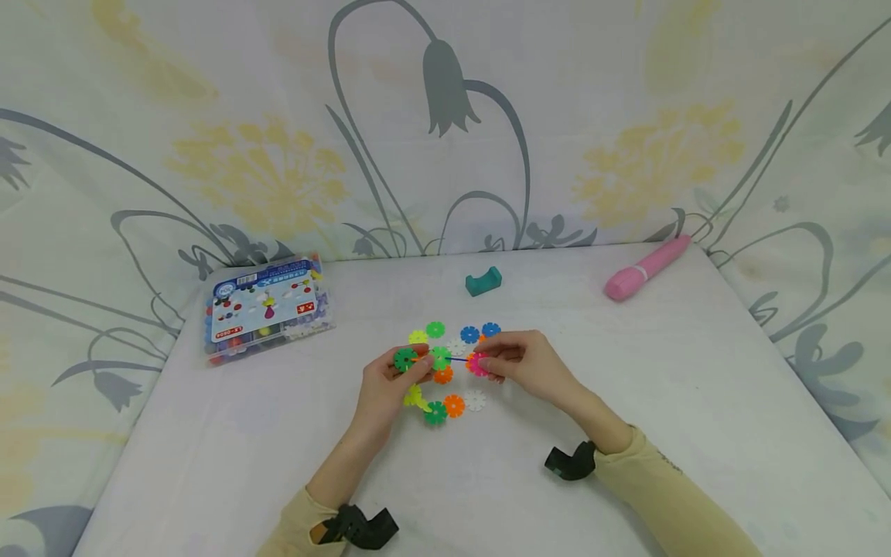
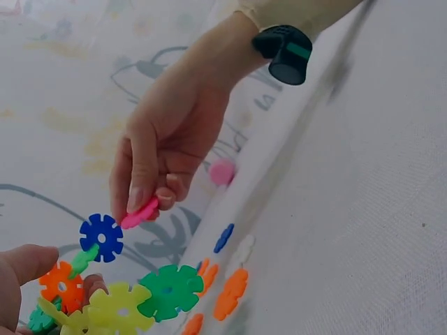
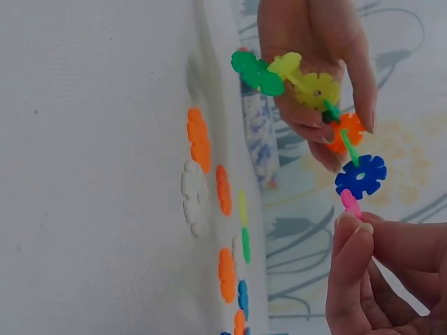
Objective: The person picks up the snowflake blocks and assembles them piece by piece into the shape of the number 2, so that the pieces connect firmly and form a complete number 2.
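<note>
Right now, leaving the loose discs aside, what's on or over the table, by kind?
Clear box of pieces: 1
Teal block: 1
Pink pen: 1
Snowflake-disc chain, held: 1
Total: 4

My table (image 1: pixel 696 402), white cloth top. On it: loose snowflake discs (image 1: pixel 454 405) at centre, approx. a dozen, mixed colours; clear parts box (image 1: pixel 267 316) far left; teal block (image 1: pixel 483 281) at back; pink pen-shaped item (image 1: pixel 646 268) back right.
</note>
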The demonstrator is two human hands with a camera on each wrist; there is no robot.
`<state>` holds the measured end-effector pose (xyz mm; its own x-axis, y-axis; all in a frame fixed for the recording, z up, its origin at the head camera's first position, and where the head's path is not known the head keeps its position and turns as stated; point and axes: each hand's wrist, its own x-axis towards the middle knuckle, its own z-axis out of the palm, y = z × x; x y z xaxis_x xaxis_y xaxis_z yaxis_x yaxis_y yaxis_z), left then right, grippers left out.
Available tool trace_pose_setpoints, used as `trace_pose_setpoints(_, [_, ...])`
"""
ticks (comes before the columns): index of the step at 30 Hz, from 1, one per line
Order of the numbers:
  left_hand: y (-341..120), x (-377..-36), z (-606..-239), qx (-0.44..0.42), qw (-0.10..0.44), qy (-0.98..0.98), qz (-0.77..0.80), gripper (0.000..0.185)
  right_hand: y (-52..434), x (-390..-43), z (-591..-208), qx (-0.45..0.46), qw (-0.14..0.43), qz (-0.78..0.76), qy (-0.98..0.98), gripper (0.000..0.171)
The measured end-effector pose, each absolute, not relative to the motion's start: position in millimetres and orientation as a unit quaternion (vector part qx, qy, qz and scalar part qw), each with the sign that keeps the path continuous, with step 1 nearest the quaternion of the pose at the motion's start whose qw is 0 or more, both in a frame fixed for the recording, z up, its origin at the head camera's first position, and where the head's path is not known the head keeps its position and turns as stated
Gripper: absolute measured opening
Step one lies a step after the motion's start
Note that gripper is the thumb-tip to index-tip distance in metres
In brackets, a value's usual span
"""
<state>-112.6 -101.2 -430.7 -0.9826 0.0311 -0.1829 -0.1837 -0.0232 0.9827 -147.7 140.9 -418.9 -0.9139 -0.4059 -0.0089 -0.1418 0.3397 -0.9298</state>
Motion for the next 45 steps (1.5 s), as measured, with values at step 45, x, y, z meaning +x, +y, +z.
trace_pose_setpoints(45, [-96.9,-108.1,-433.9,0.006,0.098,0.695,0.712,0.034,140.8,-141.3,-412.0,-0.202,0.067,-0.568,0.795,0.02])
